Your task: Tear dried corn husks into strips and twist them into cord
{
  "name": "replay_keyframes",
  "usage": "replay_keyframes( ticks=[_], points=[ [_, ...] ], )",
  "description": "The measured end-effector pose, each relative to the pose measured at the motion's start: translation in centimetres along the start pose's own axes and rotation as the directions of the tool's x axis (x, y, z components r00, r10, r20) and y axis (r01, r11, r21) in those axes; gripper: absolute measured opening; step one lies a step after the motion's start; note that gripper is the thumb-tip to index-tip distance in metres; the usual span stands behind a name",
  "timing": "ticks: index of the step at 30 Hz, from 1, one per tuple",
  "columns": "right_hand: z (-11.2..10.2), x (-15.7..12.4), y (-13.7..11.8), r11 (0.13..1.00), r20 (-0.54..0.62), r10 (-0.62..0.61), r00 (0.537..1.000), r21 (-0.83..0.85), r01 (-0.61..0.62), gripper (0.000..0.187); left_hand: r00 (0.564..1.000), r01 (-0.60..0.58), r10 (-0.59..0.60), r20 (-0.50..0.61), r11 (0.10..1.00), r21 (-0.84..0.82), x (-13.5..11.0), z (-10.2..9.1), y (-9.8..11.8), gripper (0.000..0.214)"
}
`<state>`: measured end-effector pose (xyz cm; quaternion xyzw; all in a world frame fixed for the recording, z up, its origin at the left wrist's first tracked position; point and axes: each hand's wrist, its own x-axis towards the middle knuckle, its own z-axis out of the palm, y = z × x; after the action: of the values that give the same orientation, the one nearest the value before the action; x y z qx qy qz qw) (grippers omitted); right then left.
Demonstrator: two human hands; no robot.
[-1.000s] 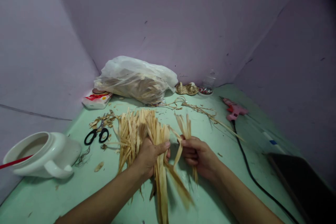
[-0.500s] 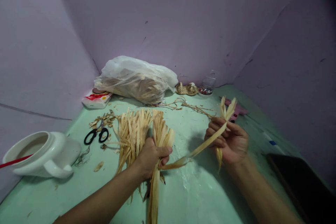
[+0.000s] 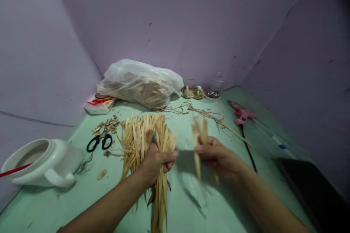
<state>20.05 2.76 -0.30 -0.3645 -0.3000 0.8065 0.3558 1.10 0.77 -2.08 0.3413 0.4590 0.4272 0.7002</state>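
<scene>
My left hand (image 3: 158, 162) is closed round a bundle of dried corn husk strips (image 3: 165, 134), whose ends fan out above the fist and hang down below it. Just left of that bundle lies a wider heap of husk strips (image 3: 135, 134) on the table. To the right, my right hand (image 3: 216, 154) pinches a few separate husk strips (image 3: 202, 131), blurred by motion. These stick up above the fingers and trail below them, apart from the left hand's bundle.
Black-handled scissors (image 3: 100, 142) lie by husk scraps. A white pot (image 3: 51, 164) stands left. Behind are a plastic bag (image 3: 139, 83), a tissue pack (image 3: 100, 105), a woven piece (image 3: 193, 92) and a tub (image 3: 212, 94). A pink glue gun (image 3: 242, 113) and dark tablet-like slab (image 3: 308, 193) lie right.
My right hand has moved left towards the bundle with its husk strips. The long strip that stretched between both hands no longer spans them. The glue gun is now uncovered. My left hand stays put.
</scene>
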Motion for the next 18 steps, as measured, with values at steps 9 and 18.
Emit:
replay_keyframes(
  ticks=[9, 18],
  points=[
    [3.1, 1.3, 3.2, 0.943, -0.029, -0.009, 1.0, -0.334, -0.002, 0.031, 0.999, -0.029, 0.028, -0.035, 0.999, -0.037, 0.3, 0.0, -0.5, 0.024],
    [2.2, 1.3, 3.0, 0.985, -0.033, 0.024, 0.999, -0.17, -0.029, 0.032, 0.998, -0.018, 0.016, -0.055, 0.999, -0.042, 0.2, 0.2, -0.1, 0.019]
  ],
)
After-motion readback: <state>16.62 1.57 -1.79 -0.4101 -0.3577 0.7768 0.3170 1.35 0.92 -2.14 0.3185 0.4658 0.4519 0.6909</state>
